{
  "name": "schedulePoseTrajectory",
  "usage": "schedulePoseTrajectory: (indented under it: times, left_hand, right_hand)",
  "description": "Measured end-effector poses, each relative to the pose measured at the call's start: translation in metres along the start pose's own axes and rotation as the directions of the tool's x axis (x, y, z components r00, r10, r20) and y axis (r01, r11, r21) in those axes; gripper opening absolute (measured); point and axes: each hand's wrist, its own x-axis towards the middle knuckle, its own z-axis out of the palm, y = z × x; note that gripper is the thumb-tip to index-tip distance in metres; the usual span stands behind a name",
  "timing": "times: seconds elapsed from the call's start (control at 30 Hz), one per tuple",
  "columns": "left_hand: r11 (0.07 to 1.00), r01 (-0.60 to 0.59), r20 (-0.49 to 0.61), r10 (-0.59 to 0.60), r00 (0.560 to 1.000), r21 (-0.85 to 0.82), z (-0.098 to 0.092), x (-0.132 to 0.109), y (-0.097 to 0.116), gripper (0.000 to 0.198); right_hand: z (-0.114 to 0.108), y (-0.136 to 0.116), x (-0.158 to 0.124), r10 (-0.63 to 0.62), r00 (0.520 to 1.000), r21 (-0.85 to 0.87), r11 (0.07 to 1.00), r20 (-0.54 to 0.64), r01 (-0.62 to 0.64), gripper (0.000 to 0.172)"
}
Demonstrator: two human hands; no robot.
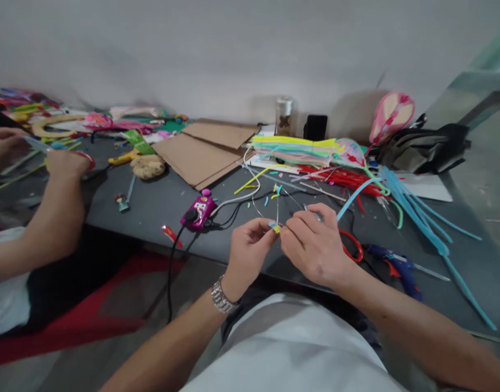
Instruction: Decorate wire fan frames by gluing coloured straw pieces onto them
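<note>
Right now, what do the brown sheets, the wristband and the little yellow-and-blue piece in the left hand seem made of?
Brown sheets: probably cardboard, matte, from their plain, flat tan faces. Wristband: likely polished metal; its silvery links shine. Yellow-and-blue piece: perhaps pipe cleaner or plastic, finish unclear; bright colours show, but it is tiny and partly covered by the left hand.

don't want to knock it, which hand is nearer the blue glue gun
Right. In the picture, the right hand is left of the blue glue gun, apart from it; the left hand is farther left, beyond the right hand.
</note>
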Motion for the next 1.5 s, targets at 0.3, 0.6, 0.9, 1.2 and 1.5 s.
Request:
schedulePoseTrajectory:
  times: [0.3,0.6,0.9,1.2,1.5]
  left_hand:
    - [0.743,0.583,0.035,-0.607,0.794,-0.329,-0.027,-0.058,-0.043,0.025]
    - [0.691,0.644,-0.081,-0.7,0.71,-0.329,-0.032,-0.078,-0.069,0.025]
    - [0.878,0.478,-0.181,-0.466,0.866,0.026,-0.034,-0.075,-0.077,0.011]
    - [0.826,0.559,-0.146,-0.564,0.813,-0.08,-0.03,-0.073,-0.079,0.013]
    - [0.585,0.692,-0.047,-0.777,0.628,-0.424,-0.018,-0.082,-0.081,0.029]
  right_hand:
    - [0.038,-0.051,-0.052,0.008,0.966,0.181,0.982,0.258,-0.057,0.029]
    - [0.05,-0.07,-0.063,-0.073,0.928,0.236,0.972,0.366,-0.017,0.028]
    - [0.052,-0.066,-0.062,-0.114,0.917,0.252,0.968,0.383,0.015,0.029]
    - [0.05,-0.056,-0.067,-0.126,0.892,0.287,0.958,0.433,-0.004,0.03]
    - [0.048,-0.046,-0.07,0.062,0.879,0.314,0.92,0.472,-0.234,0.02]
